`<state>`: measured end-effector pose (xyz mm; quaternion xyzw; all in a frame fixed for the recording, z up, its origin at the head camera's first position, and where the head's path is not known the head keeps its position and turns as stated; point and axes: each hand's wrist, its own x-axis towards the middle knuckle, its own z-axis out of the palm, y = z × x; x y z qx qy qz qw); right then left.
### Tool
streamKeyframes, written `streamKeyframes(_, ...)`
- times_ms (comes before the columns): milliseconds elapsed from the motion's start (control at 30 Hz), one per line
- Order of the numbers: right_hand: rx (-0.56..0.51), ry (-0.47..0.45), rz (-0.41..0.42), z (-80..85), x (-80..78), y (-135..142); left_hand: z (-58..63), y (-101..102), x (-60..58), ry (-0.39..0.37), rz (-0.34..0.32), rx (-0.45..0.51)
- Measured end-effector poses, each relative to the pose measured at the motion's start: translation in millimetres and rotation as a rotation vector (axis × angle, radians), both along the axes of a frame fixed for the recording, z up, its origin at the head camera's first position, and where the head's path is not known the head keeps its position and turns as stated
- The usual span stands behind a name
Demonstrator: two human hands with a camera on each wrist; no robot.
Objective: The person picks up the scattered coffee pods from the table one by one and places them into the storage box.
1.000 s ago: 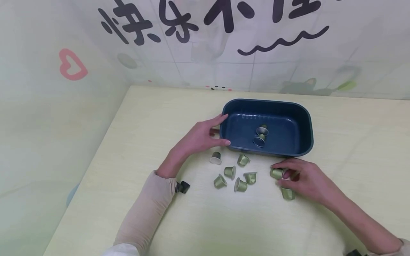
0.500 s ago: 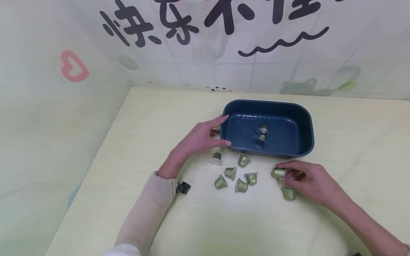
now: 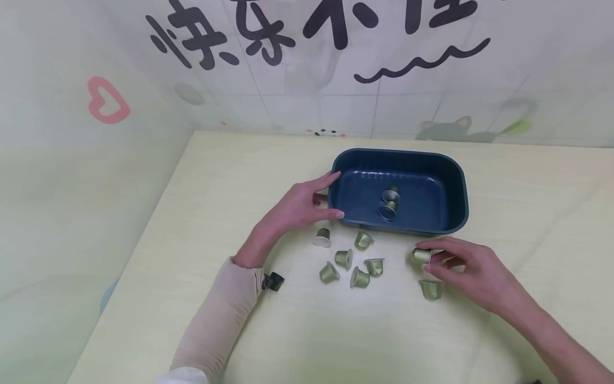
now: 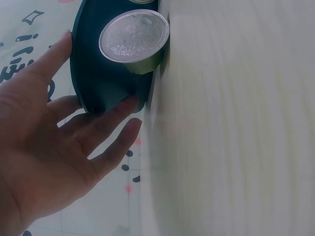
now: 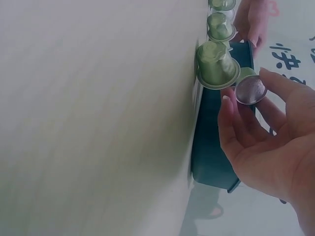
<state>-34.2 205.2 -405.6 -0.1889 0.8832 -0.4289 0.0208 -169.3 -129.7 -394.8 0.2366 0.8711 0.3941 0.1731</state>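
My left hand [image 3: 303, 205] spans the left end of a dark blue rectangular container [image 3: 408, 230]. In the left wrist view its fingers are spread and fairly straight, touching the container's end. Just right of the container's front, my right hand [image 3: 472, 269] pinches a green coffee capsule [image 3: 421, 256] between thumb and fingertips. The right wrist view shows that capsule's silvery lid [image 5: 251, 90] facing the camera. Another coffee capsule [image 3: 431, 289] stands on the table below this hand. Two capsules [image 3: 387, 210] lie inside the container, touching each other.
Several green coffee capsules [image 3: 360, 278] lie scattered on the pale table [image 3: 307, 341] in front of the container, among them one [image 3: 322, 238] near my left thumb. A printed wall [image 3: 307, 106] rises behind the table.
My right hand, pinching its capsule, has shifted slightly right and back, uncovering more of the capsule below it. The left hand and the container have stayed in place.
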Motion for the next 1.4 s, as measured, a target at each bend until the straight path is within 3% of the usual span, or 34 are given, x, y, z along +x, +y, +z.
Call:
streamKeyframes(233, -0.023, -0.05, -0.01, 6.6, 2.6, -0.9, 1.6, 0.2, 0.0, 0.008, -0.004, 0.005)
streamKeyframes(800, -0.128, -0.019, -0.003, 15.6, 3.6, -0.9, 1.6, -0.6, 0.2, 0.014, 0.002, -0.01)
streamKeyframes(1033, -0.128, 0.003, -0.004, 18.8, 2.1, -0.8, 0.9, -0.7, -0.6, 0.014, 0.001, -0.01)
streamKeyframes(1400, -0.129, -0.034, -0.052, 22.9, -0.7, -1.5, 1.0, -0.4, -0.3, 0.008, -0.002, -0.015)
